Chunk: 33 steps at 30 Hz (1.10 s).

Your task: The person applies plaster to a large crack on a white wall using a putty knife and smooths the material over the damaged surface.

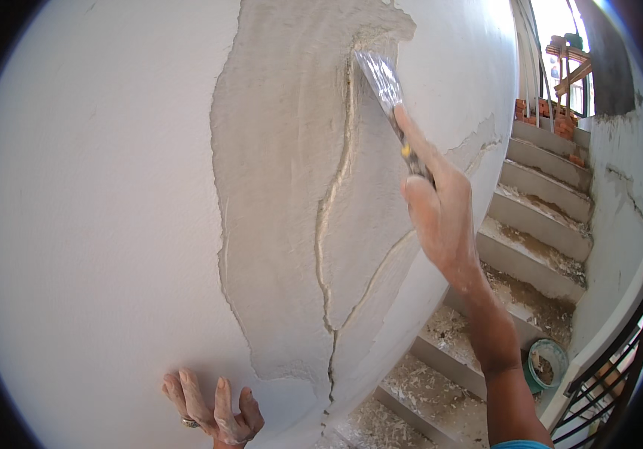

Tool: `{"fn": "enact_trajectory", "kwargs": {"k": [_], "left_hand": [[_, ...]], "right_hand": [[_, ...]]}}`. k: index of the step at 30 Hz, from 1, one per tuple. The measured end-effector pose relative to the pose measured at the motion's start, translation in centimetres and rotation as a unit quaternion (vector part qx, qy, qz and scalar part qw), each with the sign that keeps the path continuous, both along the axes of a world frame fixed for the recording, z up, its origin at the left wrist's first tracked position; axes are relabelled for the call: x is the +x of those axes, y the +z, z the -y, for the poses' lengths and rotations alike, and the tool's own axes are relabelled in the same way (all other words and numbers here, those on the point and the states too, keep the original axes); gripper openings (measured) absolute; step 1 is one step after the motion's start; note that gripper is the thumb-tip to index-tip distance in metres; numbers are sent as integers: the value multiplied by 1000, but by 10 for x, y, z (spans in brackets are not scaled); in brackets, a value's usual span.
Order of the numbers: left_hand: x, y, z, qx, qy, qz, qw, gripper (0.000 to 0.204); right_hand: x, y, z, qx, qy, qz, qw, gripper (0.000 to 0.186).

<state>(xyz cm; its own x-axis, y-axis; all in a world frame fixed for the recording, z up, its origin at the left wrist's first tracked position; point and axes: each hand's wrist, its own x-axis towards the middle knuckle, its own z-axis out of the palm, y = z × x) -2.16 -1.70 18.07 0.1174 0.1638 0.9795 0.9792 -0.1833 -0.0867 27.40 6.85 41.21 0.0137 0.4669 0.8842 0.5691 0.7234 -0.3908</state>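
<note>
My right hand (441,209) grips a putty knife (381,78) with a dark handle and a metal blade, its tip at the top of a long branching crack (325,247) in the wall. Around the crack is an irregular patch of bare grey plaster (269,165) within the white wall (97,187). My left hand (213,411) rests on the white wall at the lower middle, fingers spread and slightly bent, a ring on one finger.
Dusty stairs (538,172) rise along the right, littered with debris. A bucket (557,359) sits on a lower step beside a black railing (609,374). Bricks (563,127) and wooden pieces (572,67) stand at the top. A cracked side wall (624,209) borders the stairs.
</note>
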Motion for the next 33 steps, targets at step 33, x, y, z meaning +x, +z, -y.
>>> {"fn": "enact_trajectory", "kwargs": {"k": [33], "left_hand": [[5, 15, 3, 34, -48, -10, 998, 42]], "right_hand": [[-1, -20, -15, -8, 16, -42, 999, 74]]}}
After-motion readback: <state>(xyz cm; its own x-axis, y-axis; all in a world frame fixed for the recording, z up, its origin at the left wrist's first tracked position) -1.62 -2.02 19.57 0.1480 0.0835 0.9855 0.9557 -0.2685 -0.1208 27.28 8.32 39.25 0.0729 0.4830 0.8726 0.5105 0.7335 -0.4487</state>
